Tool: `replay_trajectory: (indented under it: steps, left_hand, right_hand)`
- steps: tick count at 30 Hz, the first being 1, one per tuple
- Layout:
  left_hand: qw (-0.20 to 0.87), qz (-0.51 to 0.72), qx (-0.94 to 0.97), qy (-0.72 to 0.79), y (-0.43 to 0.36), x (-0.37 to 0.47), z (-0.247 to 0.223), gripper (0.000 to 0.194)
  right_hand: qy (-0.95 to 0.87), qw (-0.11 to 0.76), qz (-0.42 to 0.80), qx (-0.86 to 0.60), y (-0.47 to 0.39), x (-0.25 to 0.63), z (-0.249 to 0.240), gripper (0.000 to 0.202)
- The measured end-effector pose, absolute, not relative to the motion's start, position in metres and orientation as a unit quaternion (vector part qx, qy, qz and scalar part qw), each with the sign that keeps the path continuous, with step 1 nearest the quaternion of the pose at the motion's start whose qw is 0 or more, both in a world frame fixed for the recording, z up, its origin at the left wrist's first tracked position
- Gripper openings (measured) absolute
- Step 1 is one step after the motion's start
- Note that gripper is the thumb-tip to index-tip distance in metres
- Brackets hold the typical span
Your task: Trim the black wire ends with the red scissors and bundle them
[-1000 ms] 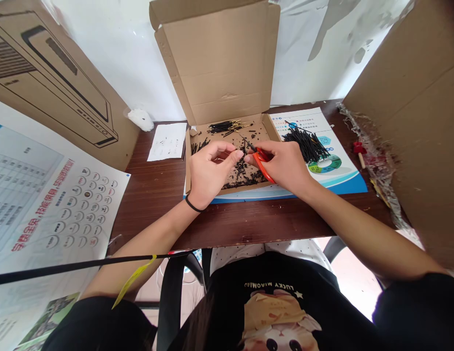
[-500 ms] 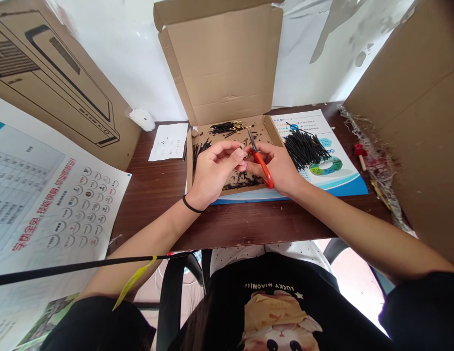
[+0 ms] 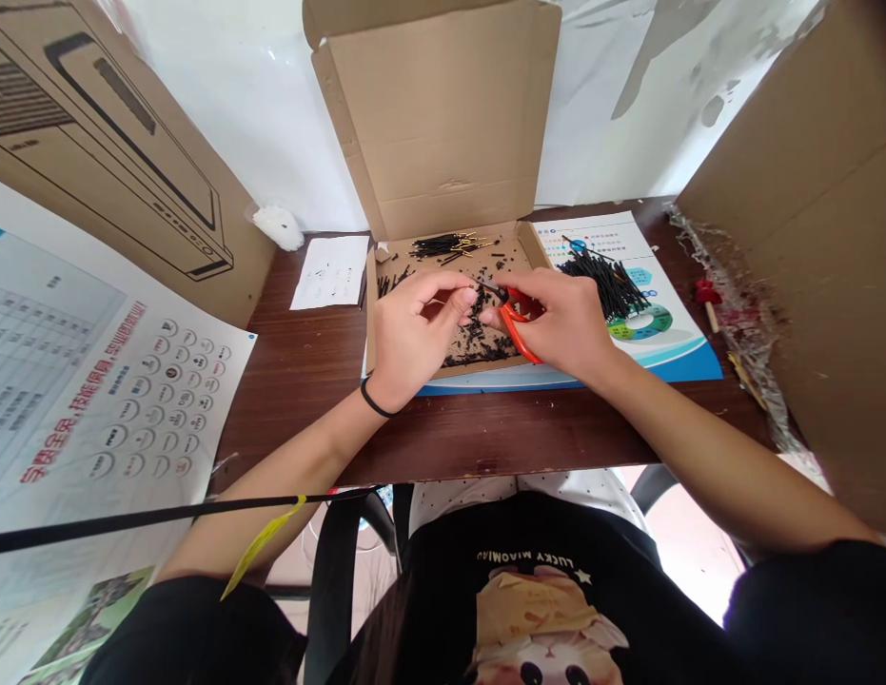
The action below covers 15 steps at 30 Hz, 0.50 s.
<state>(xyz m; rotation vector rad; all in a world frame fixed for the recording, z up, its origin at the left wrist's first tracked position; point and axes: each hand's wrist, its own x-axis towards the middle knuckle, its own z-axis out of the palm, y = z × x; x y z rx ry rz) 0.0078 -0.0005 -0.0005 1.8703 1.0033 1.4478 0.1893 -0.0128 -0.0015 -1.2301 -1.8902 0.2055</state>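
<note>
In my right hand (image 3: 561, 314) I grip a pair of scissors (image 3: 517, 335) with orange-red handles. Their blades point left, with the tips close to the fingertips of my left hand (image 3: 424, 319). That hand is closed, thumb pressed to fingers, in a pinch; what sits in it is too small to make out. Both hands are above an opened cardboard box (image 3: 532, 249). At its back lies a bundle of thin black pieces with gold-coloured ends (image 3: 446, 245). Short black scraps (image 3: 478, 350) are strewn over the box floor. More black pieces (image 3: 389, 283) lie at its left side, partly behind my left hand.
A heap of thin black sticks (image 3: 606, 285) lies on a printed sheet (image 3: 689, 344) at right. A small white paper (image 3: 332, 274) rests left of the box on the brown table (image 3: 292, 366). Large cardboard panels (image 3: 792, 238) stand at both sides. The box lid (image 3: 443, 124) rises behind.
My right hand has turned the scissors from pointing away to pointing left, and the blades have come to my left fingertips. My left hand keeps its pinch, nearly in place.
</note>
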Motion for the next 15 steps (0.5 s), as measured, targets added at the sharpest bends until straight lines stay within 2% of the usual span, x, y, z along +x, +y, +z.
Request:
replay_trajectory:
  steps: [15]
  left_hand:
    - [0.156, 0.517, 0.745, 0.391, 0.0005, 0.0055, -0.0006, 0.021]
  right_hand:
    - [-0.778, 0.362, -0.007, -0.513, -0.0119, 0.1906, -0.0042, 0.038]
